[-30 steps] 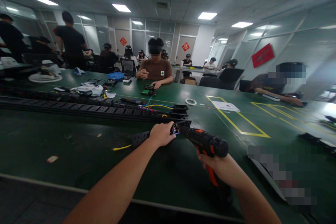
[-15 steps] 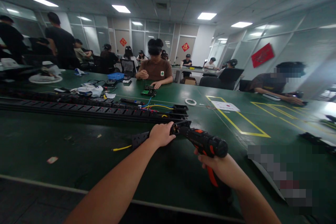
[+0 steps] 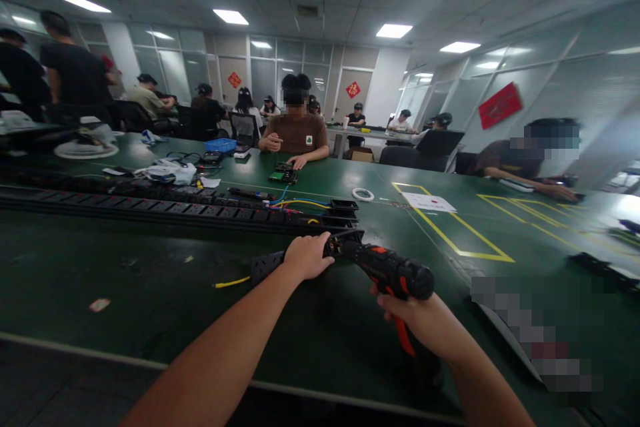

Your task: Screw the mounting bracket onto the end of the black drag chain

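Note:
My left hand (image 3: 309, 256) is closed around a black power strip part (image 3: 266, 267) with sockets, which lies on the green table. A yellow wire (image 3: 233, 282) sticks out of the part's left end. My right hand (image 3: 417, 317) grips a black and orange cordless screwdriver (image 3: 393, 270) by its handle. The tool's nose points left and meets the open end of the part, just beside my left thumb. Its very tip is too small and dark to make out.
Beyond my hands, long black socket strips (image 3: 200, 209) with loose wires run leftward. A white ring (image 3: 363, 195), a paper sheet (image 3: 429, 202) and yellow tape outlines (image 3: 485, 257) are to the right. A co-worker (image 3: 295, 130) sits opposite, hands at a green circuit board (image 3: 283, 174).
My hands, the screwdriver and the power strip part keep practically the same place. In the background, a standing person at the left has shifted further left.

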`<state>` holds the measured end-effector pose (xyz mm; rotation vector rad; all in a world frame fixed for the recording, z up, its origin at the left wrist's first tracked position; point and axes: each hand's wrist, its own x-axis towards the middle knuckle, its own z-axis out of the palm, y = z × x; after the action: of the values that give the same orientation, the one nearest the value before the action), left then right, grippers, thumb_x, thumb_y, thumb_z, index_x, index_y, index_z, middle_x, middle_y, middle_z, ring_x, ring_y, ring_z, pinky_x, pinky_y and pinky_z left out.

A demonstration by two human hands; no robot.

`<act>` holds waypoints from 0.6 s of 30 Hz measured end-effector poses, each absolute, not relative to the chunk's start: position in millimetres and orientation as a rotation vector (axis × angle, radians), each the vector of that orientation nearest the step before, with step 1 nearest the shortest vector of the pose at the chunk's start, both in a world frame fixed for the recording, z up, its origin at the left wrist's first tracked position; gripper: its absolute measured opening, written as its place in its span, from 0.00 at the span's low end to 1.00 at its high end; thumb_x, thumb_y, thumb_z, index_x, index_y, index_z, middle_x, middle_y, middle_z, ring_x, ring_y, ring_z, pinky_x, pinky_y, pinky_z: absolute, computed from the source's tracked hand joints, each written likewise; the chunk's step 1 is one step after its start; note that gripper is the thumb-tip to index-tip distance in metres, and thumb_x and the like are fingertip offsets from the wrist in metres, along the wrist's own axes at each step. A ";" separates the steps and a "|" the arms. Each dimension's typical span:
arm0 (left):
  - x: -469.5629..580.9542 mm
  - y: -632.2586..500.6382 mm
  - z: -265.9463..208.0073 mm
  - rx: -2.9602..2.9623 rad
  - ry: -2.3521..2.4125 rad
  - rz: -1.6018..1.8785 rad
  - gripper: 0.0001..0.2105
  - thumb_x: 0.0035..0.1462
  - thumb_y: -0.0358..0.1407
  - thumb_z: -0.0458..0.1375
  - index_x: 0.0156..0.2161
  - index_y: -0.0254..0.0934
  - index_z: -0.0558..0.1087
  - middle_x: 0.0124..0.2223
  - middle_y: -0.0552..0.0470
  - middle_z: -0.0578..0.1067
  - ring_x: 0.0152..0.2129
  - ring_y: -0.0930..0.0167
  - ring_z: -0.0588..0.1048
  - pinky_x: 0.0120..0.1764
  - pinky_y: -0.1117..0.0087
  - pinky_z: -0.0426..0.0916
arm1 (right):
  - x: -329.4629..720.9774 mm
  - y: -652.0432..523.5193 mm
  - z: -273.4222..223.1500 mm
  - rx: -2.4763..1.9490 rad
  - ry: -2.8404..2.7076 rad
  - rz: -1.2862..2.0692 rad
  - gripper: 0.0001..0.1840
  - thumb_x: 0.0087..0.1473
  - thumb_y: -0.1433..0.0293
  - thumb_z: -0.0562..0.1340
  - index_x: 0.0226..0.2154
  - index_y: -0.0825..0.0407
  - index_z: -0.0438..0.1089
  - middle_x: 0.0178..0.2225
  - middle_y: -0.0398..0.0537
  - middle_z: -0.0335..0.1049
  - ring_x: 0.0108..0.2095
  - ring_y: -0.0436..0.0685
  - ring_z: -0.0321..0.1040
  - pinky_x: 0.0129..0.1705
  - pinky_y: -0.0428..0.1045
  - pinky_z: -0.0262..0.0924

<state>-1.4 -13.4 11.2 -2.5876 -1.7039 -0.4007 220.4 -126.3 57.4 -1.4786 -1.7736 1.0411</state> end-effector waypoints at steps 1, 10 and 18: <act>-1.3 -13.5 11.4 -2.589 -1.705 -0.397 0.31 0.56 0.51 0.54 0.62 0.43 0.57 0.49 0.45 0.75 0.46 0.59 0.74 0.45 0.61 0.65 | 220.5 -126.4 57.2 -1.480 -1.773 1.039 0.10 0.51 0.66 0.60 0.36 0.52 0.68 0.31 0.45 0.70 0.28 0.54 0.67 0.33 0.51 0.63; -1.4 -13.4 11.5 -2.597 -1.696 -0.420 0.30 0.56 0.51 0.54 0.61 0.43 0.58 0.48 0.45 0.76 0.45 0.59 0.74 0.44 0.60 0.66 | 219.6 -127.5 59.5 -1.497 -1.797 1.009 0.08 0.51 0.66 0.60 0.34 0.52 0.68 0.26 0.43 0.68 0.27 0.55 0.67 0.33 0.51 0.62; -1.4 -12.3 9.5 -2.583 -1.695 -0.440 0.30 0.55 0.51 0.55 0.60 0.43 0.59 0.48 0.45 0.76 0.44 0.59 0.74 0.44 0.60 0.66 | 220.0 -126.3 57.7 -1.509 -1.794 0.996 0.08 0.50 0.66 0.60 0.33 0.52 0.69 0.26 0.43 0.69 0.26 0.54 0.66 0.31 0.50 0.62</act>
<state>-1.4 -12.3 9.5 -2.5830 -1.6946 -0.4400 220.0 -126.3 57.7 -1.5087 -1.7938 0.9960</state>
